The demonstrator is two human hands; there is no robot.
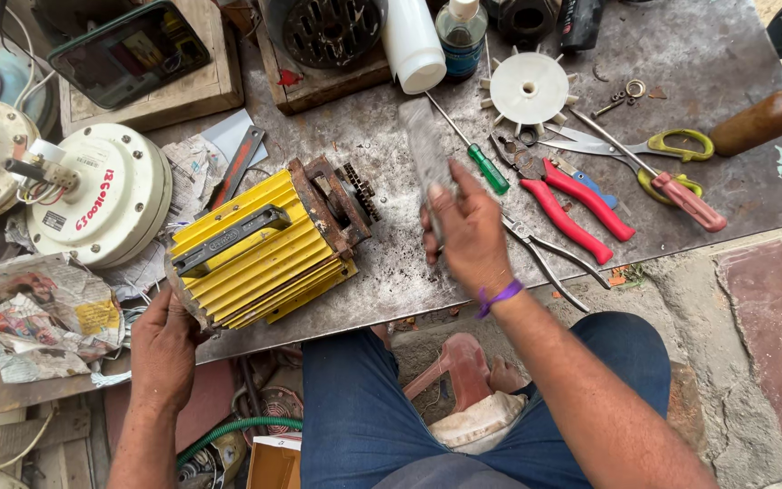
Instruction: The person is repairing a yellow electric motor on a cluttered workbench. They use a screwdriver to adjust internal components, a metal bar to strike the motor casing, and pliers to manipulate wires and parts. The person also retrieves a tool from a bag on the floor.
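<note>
A: Where the yellow finned motor housing [260, 249] lies on the counter [681, 54], we note its long axis runs on a slant, from the near left end up toward the rusty open end at the far right.

B: Agreed. Our left hand [163, 349] sits at that near left end, fingers wrapped against the housing's edge, steadying it. So the left is the hand on the motor.

A: And the right hand [468, 231]? We see it clenched around a flat grey tool [427, 149], blurred, blade or file we cannot tell, pointing away from us.

B: The housing lies to the left of those right fingers, near but apart; the rusty end faces them across bare counter.

A: Beyond the right hand we log a green-handled screwdriver [477, 156], red-handled pliers [563, 199], scissors [653, 154] and a white plastic fan wheel [528, 88].

B: Left of the housing, a white round fan motor [92, 195] rests on newspaper [33, 317].
</note>
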